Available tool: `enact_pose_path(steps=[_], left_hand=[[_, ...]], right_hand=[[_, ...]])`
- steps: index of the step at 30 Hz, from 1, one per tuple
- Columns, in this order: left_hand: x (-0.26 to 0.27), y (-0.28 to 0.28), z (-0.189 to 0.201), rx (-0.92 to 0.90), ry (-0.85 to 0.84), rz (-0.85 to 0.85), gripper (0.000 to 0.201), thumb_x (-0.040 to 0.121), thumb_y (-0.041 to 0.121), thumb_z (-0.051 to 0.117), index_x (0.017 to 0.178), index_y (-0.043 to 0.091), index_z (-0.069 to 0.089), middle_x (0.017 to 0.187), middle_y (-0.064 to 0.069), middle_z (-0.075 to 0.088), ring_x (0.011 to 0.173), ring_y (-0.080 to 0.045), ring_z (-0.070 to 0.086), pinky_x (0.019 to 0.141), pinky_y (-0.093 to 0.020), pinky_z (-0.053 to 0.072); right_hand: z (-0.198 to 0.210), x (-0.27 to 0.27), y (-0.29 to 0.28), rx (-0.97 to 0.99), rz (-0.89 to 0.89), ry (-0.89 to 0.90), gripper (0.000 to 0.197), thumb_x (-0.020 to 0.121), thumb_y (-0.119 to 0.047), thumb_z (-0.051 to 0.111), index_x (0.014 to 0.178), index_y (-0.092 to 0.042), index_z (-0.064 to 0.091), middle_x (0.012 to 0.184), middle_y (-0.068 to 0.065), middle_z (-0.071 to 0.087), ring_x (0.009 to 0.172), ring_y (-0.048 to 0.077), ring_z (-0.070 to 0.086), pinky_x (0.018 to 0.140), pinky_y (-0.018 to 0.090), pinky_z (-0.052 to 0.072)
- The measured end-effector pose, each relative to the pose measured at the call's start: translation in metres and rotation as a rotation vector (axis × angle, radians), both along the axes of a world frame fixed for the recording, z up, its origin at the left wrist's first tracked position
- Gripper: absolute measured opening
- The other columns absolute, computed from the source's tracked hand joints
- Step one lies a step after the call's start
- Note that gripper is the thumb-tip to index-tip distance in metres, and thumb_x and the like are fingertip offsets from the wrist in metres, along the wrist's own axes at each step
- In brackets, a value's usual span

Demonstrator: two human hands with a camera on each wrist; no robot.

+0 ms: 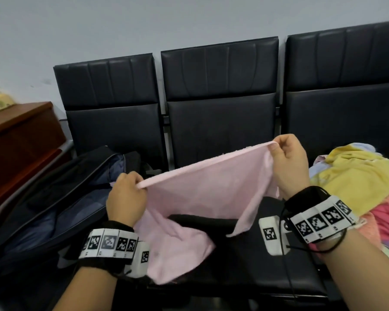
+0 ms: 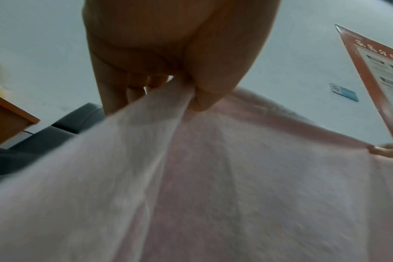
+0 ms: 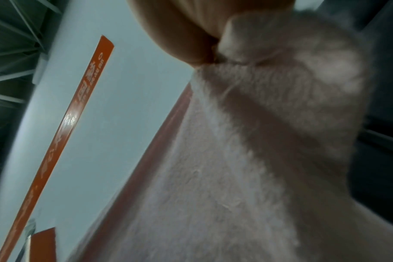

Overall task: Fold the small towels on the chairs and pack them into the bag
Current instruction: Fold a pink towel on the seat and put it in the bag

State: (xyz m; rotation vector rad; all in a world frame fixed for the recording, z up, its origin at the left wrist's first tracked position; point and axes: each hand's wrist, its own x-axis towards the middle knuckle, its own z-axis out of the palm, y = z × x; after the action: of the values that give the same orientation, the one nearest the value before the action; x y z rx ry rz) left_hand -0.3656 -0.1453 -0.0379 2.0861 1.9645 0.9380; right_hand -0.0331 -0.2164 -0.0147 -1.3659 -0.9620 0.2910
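Note:
A pale pink towel [image 1: 202, 187] hangs stretched in the air over the middle black chair [image 1: 220, 122]. My left hand [image 1: 127, 194] pinches its left top corner, and my right hand [image 1: 285, 160] pinches the right top corner, held higher. The cloth sags below, its lower end draped near the seat's front. In the left wrist view the pink towel [image 2: 213, 177] fills the frame under my left hand [image 2: 186, 92]. In the right wrist view the towel [image 3: 247, 159] bunches at my right hand [image 3: 204, 53]. An open dark bag [image 1: 61, 198] lies on the left chair.
A heap of unfolded towels, yellow [image 1: 355, 176] on top with pink and orange beneath, covers the right chair. A brown wooden cabinet [image 1: 18, 142] stands left of the chairs. A grey wall is behind the seat backs.

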Motion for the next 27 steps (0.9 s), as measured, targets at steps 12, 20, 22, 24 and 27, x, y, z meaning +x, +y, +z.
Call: enact_pose_path(steps=[12,20,22,24,27], left_hand=[[0.058,-0.012,-0.001,-0.128,-0.2,-0.412,0.019,0.092,0.011,0.053,0.092,0.018,0.071,0.096,0.001,0.066,0.093,-0.014,0.061,0.085,-0.025,0.043],[0.092,-0.038,0.004,-0.016,-0.361,-0.598,0.017,0.091,0.011,0.06,0.089,0.023,0.072,0.09,0.008,0.066,0.086,-0.005,0.063,0.078,-0.02,0.049],[0.091,-0.041,0.004,0.012,-0.42,-0.614,0.016,0.09,0.01,0.062,0.09,0.025,0.066,0.088,0.01,0.065,0.087,-0.007,0.062,0.076,-0.016,0.049],[0.09,-0.041,0.002,0.012,-0.396,-0.625,0.015,0.09,0.009,0.063,0.09,0.024,0.064,0.087,0.01,0.064,0.086,-0.008,0.062,0.074,-0.015,0.049],[0.09,-0.036,-0.004,-0.05,-0.297,-0.601,0.021,0.083,0.0,0.06,0.082,0.021,0.062,0.083,0.007,0.062,0.078,-0.009,0.059,0.068,-0.017,0.047]], right_hand=[[-0.017,-0.058,-0.005,-0.19,0.478,-0.149,0.014,0.088,-0.009,0.069,0.095,-0.021,0.071,0.077,0.003,0.07,0.072,0.009,0.064,0.073,0.023,0.051],[-0.025,-0.079,-0.003,-0.323,0.5,-0.397,0.007,0.088,-0.028,0.07,0.095,-0.029,0.073,0.071,-0.006,0.068,0.071,0.004,0.063,0.064,0.016,0.047],[-0.026,-0.076,-0.004,-0.33,0.477,-0.454,0.009,0.09,-0.031,0.068,0.082,-0.029,0.071,0.07,-0.009,0.067,0.071,0.002,0.062,0.061,0.013,0.043],[-0.026,-0.075,-0.005,-0.321,0.488,-0.45,0.011,0.091,-0.031,0.068,0.081,-0.027,0.071,0.072,-0.008,0.068,0.071,0.003,0.062,0.062,0.014,0.045],[-0.021,-0.07,-0.004,-0.242,0.444,-0.344,0.009,0.091,-0.022,0.068,0.083,-0.024,0.072,0.074,-0.005,0.069,0.072,0.006,0.063,0.065,0.015,0.049]])
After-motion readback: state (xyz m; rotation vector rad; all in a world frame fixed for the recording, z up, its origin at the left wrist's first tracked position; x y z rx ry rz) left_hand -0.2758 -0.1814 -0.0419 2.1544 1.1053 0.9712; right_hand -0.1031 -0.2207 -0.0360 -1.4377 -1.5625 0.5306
